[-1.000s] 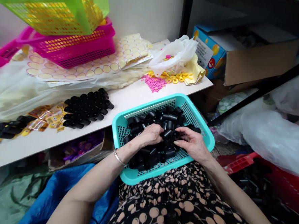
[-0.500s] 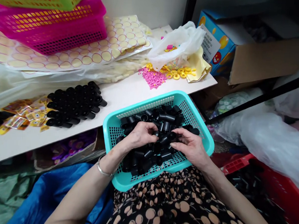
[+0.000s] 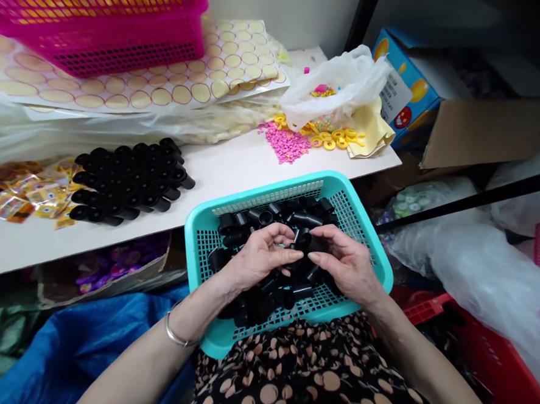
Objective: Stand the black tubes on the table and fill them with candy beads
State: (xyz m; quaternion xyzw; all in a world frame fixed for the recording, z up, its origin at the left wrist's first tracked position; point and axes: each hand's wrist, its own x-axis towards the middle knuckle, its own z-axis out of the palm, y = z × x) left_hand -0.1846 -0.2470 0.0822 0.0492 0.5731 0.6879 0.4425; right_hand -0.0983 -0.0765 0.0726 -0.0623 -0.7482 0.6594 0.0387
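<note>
A turquoise plastic basket (image 3: 198, 222) rests against my lap, holding several short black plastic tubes (image 3: 301, 289). Above them, my right hand (image 3: 346, 261) pinches a black plastic tube (image 3: 317, 245) between thumb and fingers. My left hand (image 3: 267, 253) is closed just beside it, thumb tip reaching to the right hand's tube and fingers curled. Something dark lies within the left fingers, but its outline is partly hidden. A block of black tubes (image 3: 129, 178) stands in rows on the white table (image 3: 226, 169) to the left.
Small printed packets (image 3: 46, 191) lie left of the rows. Pink beads (image 3: 287, 143), yellow rings (image 3: 329, 143) and a white plastic bag (image 3: 345, 88) are at the back. A pink basket (image 3: 124, 47) stands at upper left. A blue carton (image 3: 407, 88) and red crate (image 3: 493, 356) are to the right.
My hands have come together over the basket, and the right one has lifted a black tube between its fingers. The left thumb has stretched toward it. The view has shifted slightly.
</note>
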